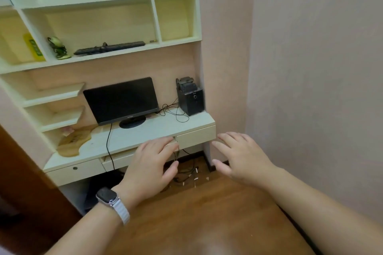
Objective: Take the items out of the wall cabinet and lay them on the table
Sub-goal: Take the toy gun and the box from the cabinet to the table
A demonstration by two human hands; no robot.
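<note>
The cream wall cabinet (174, 40) hangs above the desk. On its lower shelf lie a black keyboard (109, 47), a green figurine (59, 47) and a yellow package (34, 47) one compartment to the left. A small dark item (152, 41) sits at the shelf's right end. The white desk (145, 130) stands below. My left hand (151, 165), with a watch on its wrist, and my right hand (240, 155) are stretched out in front of the desk's edge, fingers relaxed, holding nothing.
A black monitor (122, 99) and a black speaker (189, 96) with loose cables stand on the desk. A tan bag (72, 141) lies at its left end. Drawers (195, 135) run under the top. Cables and scraps litter the wooden floor (196, 213). Pink wall on the right.
</note>
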